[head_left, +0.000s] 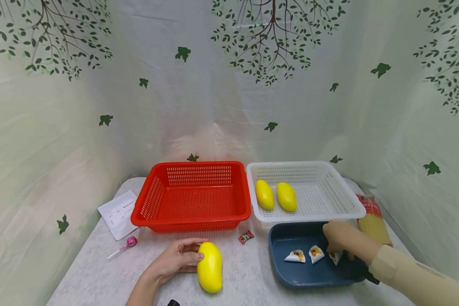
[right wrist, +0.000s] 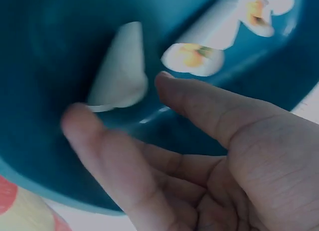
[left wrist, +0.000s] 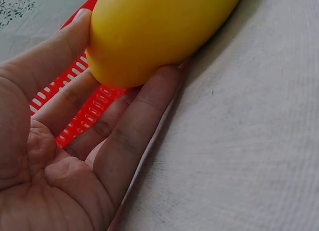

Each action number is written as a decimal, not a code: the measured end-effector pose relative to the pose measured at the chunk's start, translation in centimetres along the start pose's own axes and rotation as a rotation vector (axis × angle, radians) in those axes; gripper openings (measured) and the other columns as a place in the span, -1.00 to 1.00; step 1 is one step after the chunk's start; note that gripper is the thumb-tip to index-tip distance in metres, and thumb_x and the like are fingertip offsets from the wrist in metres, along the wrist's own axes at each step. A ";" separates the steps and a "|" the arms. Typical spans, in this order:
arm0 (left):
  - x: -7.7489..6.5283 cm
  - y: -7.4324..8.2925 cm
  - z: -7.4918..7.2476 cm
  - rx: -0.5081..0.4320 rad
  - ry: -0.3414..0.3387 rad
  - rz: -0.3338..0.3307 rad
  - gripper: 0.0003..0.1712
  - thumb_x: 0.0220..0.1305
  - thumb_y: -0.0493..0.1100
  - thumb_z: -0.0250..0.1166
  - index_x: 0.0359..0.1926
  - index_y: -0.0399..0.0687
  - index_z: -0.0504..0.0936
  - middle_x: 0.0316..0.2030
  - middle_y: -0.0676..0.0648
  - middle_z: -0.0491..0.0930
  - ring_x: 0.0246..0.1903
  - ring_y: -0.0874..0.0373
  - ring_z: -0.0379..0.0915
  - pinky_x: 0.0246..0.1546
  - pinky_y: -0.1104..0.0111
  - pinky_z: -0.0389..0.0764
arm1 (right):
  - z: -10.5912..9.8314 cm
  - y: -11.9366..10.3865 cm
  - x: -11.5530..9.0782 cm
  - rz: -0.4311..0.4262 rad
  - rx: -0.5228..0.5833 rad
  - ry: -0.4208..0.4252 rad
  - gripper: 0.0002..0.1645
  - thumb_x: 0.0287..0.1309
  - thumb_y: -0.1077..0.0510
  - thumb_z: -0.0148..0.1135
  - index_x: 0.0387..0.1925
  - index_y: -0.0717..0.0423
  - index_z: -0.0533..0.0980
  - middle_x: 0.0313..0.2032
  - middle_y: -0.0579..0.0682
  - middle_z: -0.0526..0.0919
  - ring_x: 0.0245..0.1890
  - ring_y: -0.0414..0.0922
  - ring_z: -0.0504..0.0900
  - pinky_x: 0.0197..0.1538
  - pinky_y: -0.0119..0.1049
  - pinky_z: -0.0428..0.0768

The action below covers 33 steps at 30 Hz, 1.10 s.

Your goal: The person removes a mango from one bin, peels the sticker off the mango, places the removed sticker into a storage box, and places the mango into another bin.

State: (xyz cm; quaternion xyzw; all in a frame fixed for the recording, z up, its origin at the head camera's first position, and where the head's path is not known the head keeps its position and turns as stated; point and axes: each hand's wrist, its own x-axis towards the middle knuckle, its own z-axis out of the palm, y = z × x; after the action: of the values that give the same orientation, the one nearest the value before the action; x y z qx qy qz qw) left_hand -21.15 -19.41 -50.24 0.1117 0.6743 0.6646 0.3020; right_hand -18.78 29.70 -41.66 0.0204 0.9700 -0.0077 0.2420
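My left hand [head_left: 179,257] holds a yellow mango [head_left: 210,267] by its side, over the table in front of the red basket. In the left wrist view the thumb presses one side of the mango [left wrist: 149,36] and the fingers the other. My right hand [head_left: 338,238] reaches down into the dark blue basin [head_left: 310,278]. Small white folded pieces with orange-brown patches lie there, among them a left piece [head_left: 296,256] and a middle piece [head_left: 316,253]. In the right wrist view, thumb and forefinger stand spread either side of another white piece [right wrist: 122,71], the forefinger tip right at its edge.
A red basket [head_left: 191,225] stands at the back left. Beside it, a white basket [head_left: 313,219] contains two yellow mangoes [head_left: 287,196]. A small red wrapped candy [head_left: 246,237], a pink lollipop [head_left: 131,242], a white packet [head_left: 118,214] and a red-and-yellow bag [head_left: 375,221] lie around.
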 end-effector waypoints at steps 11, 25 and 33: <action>-0.2 0.4 0.1 0.013 0.028 -0.014 -0.35 0.39 -0.12 0.50 0.44 -0.13 0.57 0.09 -0.09 0.69 0.01 0.03 0.66 0.04 0.05 0.84 | -5.7 1.6 -3.7 -0.107 0.241 -0.028 -0.60 0.32 -0.12 0.49 -0.21 0.14 0.62 -0.43 0.06 0.65 -0.55 -0.11 0.75 -0.38 -0.26 0.80; -0.7 1.5 0.1 0.051 0.007 0.021 -0.34 0.40 -0.14 0.48 0.45 -0.17 0.55 0.17 -0.14 0.68 0.03 -0.01 0.68 0.05 0.07 0.84 | -7.9 7.9 -3.8 -0.305 0.401 0.229 -0.31 0.47 -0.15 0.30 0.31 0.32 0.51 0.06 0.27 0.72 -0.04 0.05 0.72 -0.04 0.05 0.83; -1.6 2.7 0.3 0.103 0.055 0.015 -0.33 0.38 -0.12 0.49 0.46 -0.13 0.55 0.19 -0.15 0.64 0.04 -0.02 0.70 0.08 0.05 0.82 | -6.5 11.0 -2.0 -0.342 0.486 0.358 -0.26 0.53 -0.04 0.26 0.44 0.40 0.35 0.30 0.62 0.45 0.18 0.58 0.55 -0.02 0.23 0.80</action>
State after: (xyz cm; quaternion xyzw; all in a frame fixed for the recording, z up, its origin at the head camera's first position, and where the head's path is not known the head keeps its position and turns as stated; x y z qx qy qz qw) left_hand -20.42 -19.83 -47.23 0.1138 0.7148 0.6340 0.2723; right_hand -19.56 40.78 -35.04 -0.0843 0.9563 -0.2754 0.0510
